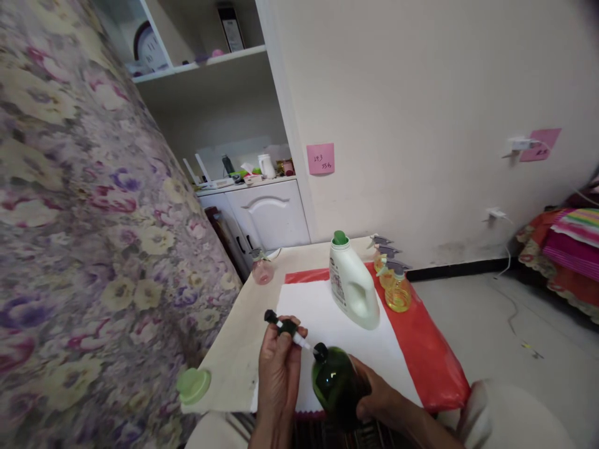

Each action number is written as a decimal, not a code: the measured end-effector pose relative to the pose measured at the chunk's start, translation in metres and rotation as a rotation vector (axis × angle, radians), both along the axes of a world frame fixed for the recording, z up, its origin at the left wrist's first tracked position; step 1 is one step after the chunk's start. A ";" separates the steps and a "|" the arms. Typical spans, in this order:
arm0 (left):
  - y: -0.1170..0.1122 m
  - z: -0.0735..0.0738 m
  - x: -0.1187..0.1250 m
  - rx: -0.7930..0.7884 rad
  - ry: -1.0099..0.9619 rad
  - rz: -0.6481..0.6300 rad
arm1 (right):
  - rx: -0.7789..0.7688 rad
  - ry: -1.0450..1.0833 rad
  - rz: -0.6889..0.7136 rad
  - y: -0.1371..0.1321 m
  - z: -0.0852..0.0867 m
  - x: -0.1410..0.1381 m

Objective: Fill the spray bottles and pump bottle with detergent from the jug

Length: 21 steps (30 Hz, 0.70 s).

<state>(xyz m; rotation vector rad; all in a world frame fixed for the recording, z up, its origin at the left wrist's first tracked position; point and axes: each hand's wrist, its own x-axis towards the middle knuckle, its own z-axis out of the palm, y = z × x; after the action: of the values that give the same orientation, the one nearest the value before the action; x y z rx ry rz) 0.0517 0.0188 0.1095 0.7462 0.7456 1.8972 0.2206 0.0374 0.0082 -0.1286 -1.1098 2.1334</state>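
The dark pump [287,327] lies just up and to the left of the neck of the green bottle [333,381], its white stem [302,342] slanting down to the right so that the tip sits right beside the black neck [321,352]; whether they touch I cannot tell. The left grip [281,362] has thumb and fingers pinched around the pump's middle. The right grip [374,394] curls around the bottle's right side, fingers spread to its girth. The bottle's long axis tilts, neck toward the left grip, over the near edge of the surface [250,324].

The bottle is smooth, glossy and round-shouldered, with bright reflections; the pump is narrow and stepped. Beyond them, a matte pale jug [350,284] with a hollow handle and green cap [339,237] stands upright on a flat white sheet [302,305]. Shiny red covering [428,349] borders it, beside clear, rounded spray bottles [397,295] with yellow liquid.
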 end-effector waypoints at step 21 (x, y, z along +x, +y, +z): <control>0.073 -0.068 -0.098 -0.524 0.832 0.363 | 0.212 -0.288 -0.422 0.034 -0.048 -0.013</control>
<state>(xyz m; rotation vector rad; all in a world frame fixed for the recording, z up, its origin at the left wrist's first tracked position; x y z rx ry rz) -0.0460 0.0916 0.0413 1.1063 1.9152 1.5262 0.2079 0.0710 -0.0401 -0.5356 -1.3310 1.6449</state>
